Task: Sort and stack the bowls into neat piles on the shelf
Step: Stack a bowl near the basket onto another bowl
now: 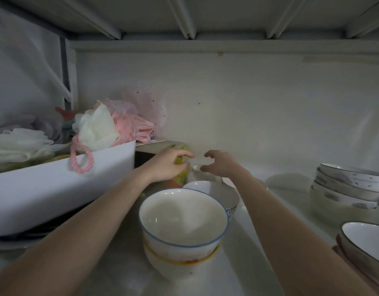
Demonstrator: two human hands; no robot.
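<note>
A white blue-rimmed bowl (pixel 183 216) sits nested on another bowl with a yellow band, front centre of the shelf. Behind it lie a blue-patterned bowl (pixel 229 201) and small white bowls (pixel 198 185). A little white cup (pixel 198 168) stands at the back. My left hand (pixel 168 165) is curled around a yellow-green object (pixel 182 175) next to a box. My right hand (pixel 221 163) hovers open just above the little cup, fingers spread. A stack of speckled dark-rimmed bowls (pixel 346 184) stands at the right, and a single dark-rimmed bowl (pixel 368 240) lies at front right.
A long white tub (pixel 56 189) filled with mesh sponges and pink netting takes up the left side. A brown box (pixel 154 149) stands behind it against the white back wall. The shelf above hangs low overhead.
</note>
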